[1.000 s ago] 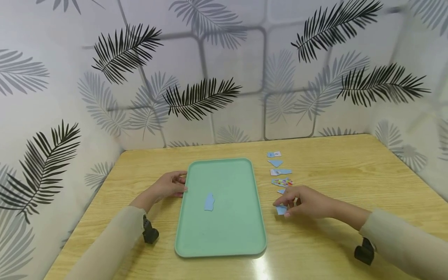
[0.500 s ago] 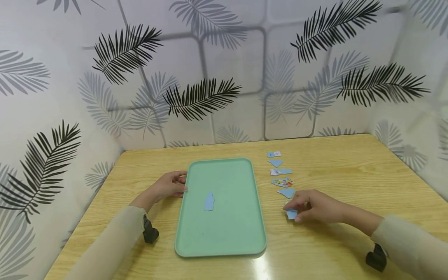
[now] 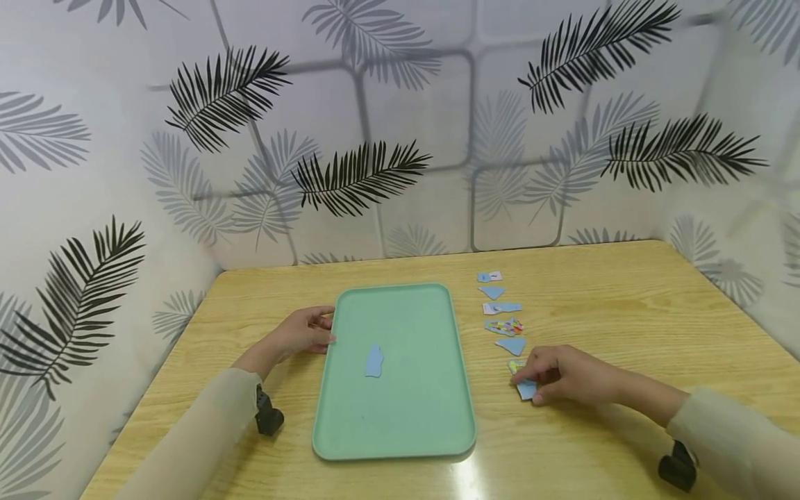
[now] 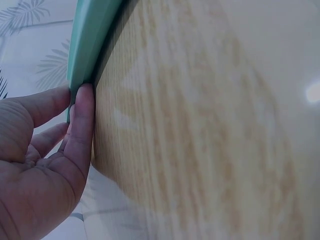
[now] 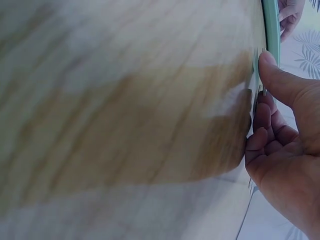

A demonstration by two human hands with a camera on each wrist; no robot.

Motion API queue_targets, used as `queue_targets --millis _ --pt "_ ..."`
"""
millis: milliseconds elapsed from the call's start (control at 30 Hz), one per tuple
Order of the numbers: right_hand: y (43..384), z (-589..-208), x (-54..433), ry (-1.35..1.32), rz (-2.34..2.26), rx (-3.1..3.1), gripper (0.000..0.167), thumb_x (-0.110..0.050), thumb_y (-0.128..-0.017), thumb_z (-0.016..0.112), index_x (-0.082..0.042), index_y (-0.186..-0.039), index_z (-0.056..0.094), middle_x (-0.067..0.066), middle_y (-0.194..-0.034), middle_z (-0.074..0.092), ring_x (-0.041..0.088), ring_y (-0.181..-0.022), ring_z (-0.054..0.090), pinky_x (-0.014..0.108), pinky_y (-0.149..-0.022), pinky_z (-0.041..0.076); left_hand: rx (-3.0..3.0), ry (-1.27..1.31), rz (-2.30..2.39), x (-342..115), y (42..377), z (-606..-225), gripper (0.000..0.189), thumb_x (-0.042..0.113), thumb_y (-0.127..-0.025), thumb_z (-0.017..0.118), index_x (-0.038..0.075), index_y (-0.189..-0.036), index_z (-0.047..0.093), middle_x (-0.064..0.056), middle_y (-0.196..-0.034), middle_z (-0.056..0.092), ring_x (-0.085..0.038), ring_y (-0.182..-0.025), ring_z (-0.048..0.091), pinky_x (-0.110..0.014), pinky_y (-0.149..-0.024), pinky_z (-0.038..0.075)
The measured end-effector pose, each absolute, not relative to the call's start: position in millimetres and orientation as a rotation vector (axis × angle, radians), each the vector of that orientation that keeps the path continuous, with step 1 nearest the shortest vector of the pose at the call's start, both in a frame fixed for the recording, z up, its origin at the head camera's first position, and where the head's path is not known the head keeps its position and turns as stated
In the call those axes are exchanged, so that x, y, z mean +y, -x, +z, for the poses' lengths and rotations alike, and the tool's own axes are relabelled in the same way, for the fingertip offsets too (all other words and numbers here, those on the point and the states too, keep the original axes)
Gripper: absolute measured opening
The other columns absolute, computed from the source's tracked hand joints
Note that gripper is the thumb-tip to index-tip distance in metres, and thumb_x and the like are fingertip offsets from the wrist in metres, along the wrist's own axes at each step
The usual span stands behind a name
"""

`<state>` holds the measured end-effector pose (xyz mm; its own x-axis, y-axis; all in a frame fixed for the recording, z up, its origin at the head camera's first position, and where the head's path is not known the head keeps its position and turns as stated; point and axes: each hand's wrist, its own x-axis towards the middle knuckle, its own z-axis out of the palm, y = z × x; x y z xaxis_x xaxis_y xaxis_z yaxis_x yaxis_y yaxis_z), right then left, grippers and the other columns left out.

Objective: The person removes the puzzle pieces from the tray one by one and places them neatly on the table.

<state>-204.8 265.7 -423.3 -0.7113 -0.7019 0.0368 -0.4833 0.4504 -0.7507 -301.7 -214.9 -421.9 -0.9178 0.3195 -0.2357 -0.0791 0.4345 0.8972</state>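
Observation:
My left hand [image 3: 306, 330] holds the left edge of a mint-green tray [image 3: 394, 437]. In the left wrist view its thumb and fingers [image 4: 82, 110] meet at the tray's rim. On the tray lies one pale blue irregular puzzle piece [image 3: 373, 361]. To the right of the tray, my right hand [image 3: 571, 375] pinches a flat puzzle piece [image 3: 527, 391], pale blue with a yellow-green patch, low over the table. The hand covers part of that piece. In the right wrist view the piece shows only as a thin edge near the thumb [image 5: 277, 80].
Several puzzle pieces form a column right of the tray: a blue-and-white one [image 3: 489, 276], a blue triangle [image 3: 492, 292], a long one [image 3: 501, 307], a multicoloured one [image 3: 503, 326] and another blue triangle [image 3: 512, 345]. The wooden table [image 3: 625, 298] meets a leaf-patterned wall [image 3: 425, 208] behind.
My right hand has moved right and slightly nearer with its puzzle piece, uncovering the lower blue triangle and the piece's yellow-green patch. The left hand and tray stay put.

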Motion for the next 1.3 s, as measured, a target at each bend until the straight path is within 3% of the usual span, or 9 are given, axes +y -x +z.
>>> queue_targets --millis 1300 --pt "203.5 -427.2 265.9 1.085 -1.101 2.438 0.036 -0.025 -0.085 0.074 -0.009 -0.117 0.072 -0.004 -0.089 0.058 0.011 -0.075 0.045 0.022 -0.063 0.042 2.334 -0.200 1.466 -213.6 299.3 -421.6 0.065 -0.004 -0.090 0.064 -0.002 -0.148 0.034 -0.017 -0.113 0.048 -0.023 -0.090 0.056 -0.034 -0.078 0.057"
